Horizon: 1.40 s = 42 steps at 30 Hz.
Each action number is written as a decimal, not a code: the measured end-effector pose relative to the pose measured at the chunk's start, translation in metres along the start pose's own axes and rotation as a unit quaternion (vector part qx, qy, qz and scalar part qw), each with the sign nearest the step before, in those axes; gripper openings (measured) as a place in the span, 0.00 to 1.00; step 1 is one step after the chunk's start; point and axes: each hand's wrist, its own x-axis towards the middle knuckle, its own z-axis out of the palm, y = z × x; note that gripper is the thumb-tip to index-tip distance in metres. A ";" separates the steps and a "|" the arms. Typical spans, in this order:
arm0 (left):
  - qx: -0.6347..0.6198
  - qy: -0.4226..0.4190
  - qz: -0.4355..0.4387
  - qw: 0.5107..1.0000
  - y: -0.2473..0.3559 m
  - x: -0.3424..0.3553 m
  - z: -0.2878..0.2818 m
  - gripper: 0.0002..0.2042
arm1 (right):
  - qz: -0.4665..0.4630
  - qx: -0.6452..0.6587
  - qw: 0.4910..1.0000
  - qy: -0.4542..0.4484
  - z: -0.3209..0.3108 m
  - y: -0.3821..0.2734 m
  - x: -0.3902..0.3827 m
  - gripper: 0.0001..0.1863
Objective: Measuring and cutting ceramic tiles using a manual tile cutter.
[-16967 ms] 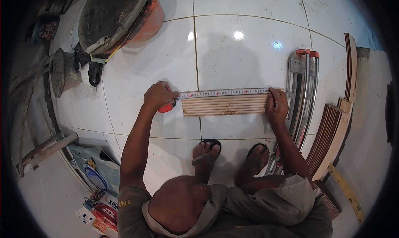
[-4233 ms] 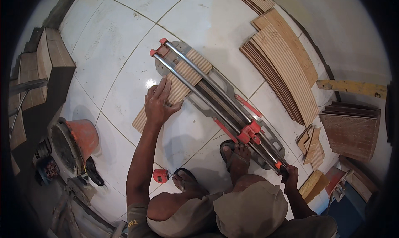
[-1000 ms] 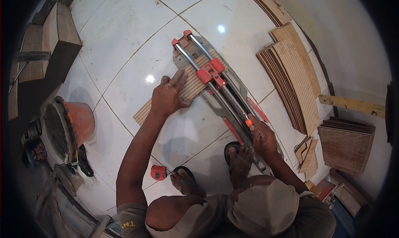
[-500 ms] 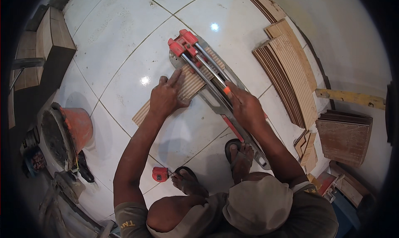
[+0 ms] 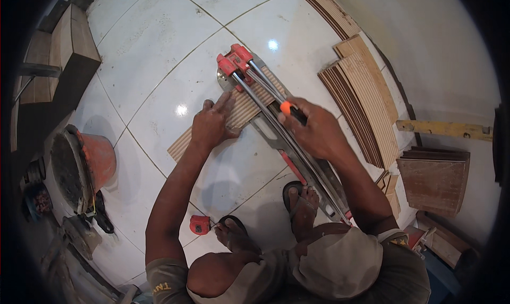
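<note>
A manual tile cutter [image 5: 265, 121] with red end blocks and twin steel rails lies slantwise on the floor in front of me. A narrow beige ribbed tile [image 5: 247, 108] sits across its bed beneath the rails, its other end sticking out to the left. My left hand [image 5: 212, 123] spans the tile beside the rails and holds it, fingers toward the far edge and thumb at the near edge. My right hand [image 5: 316, 129] is closed around the cutter's handle [image 5: 293, 113], black with an orange collar, above the rails.
Ribbed tiles [image 5: 366, 97] are stacked along the right wall, near a yellow level [image 5: 443, 129] and brown tiles [image 5: 433, 179]. An orange bucket [image 5: 98, 158] stands at left. A red tape measure [image 5: 200, 225] lies by my left foot. A tiled step [image 5: 77, 44] is far left.
My right hand has lifted slightly with the cutter's handle, which now stands higher over the rails. My left hand stays on the ribbed tile. The whole view has shifted a little.
</note>
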 end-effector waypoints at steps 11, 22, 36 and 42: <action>-0.003 0.001 0.021 1.000 0.006 0.001 -0.001 0.49 | 0.025 0.123 0.989 -0.074 0.031 0.078 0.036 0.51; -0.010 0.000 0.014 1.000 0.014 0.007 -0.001 0.48 | -0.106 -0.089 0.989 0.055 0.017 0.069 0.015 0.39; -0.067 0.124 -0.036 0.989 -0.002 -0.064 0.028 0.55 | 0.126 -0.182 0.945 -0.241 0.004 0.238 -0.176 0.26; -0.101 0.169 -0.011 0.980 -0.026 -0.115 0.040 0.47 | 0.017 -0.128 0.990 0.052 -0.007 0.184 -0.073 0.24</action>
